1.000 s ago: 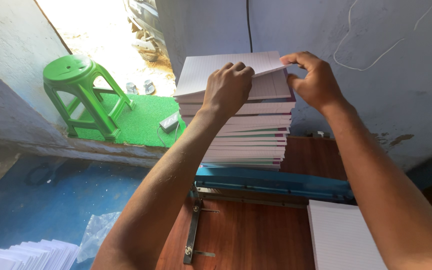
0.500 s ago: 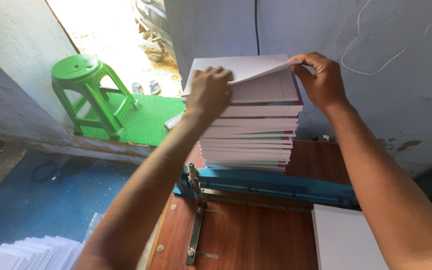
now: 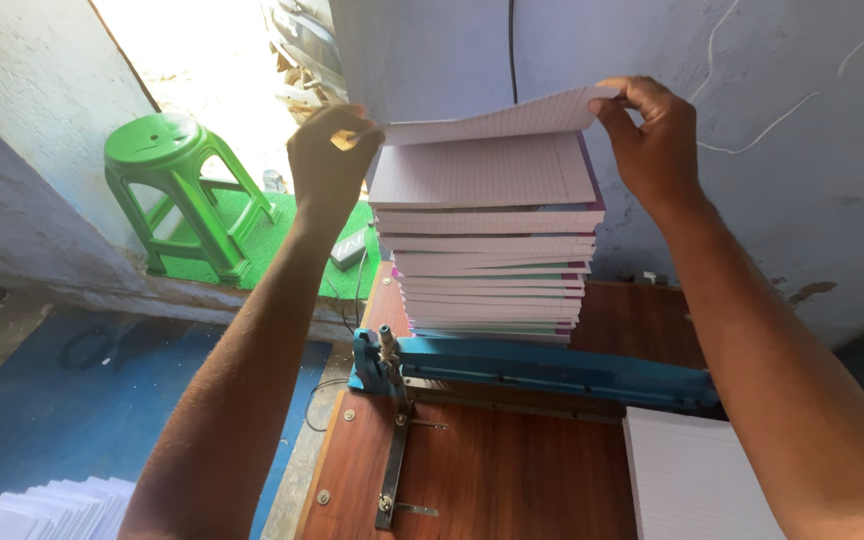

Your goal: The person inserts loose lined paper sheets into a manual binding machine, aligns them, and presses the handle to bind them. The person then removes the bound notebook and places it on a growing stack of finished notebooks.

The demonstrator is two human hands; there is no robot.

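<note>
At the far left a green plastic stool (image 3: 177, 175) stood on a green mat (image 3: 282, 240) by the bright doorway. In the bottom left corner lay a fanned pile of white sheets (image 3: 42, 505), cut off by the frame edge. The left hand (image 3: 330, 160) was closed on the left edge of a bundle of ruled sheets (image 3: 497, 120), and the right hand (image 3: 657, 140) pinched its right edge; the two hands were well apart, with the bundle raised between them. It hung just above a tall stack of ruled paper pads (image 3: 492, 255), which rested on the brown wooden table (image 3: 512, 470) against the grey wall (image 3: 772, 120). In front of the stack lay a blue metal cutter bar (image 3: 552, 365). At the bottom right another white ruled stack (image 3: 697, 480) was only partly visible. The sunlit objects beyond the doorway were too bright to make out.
</note>
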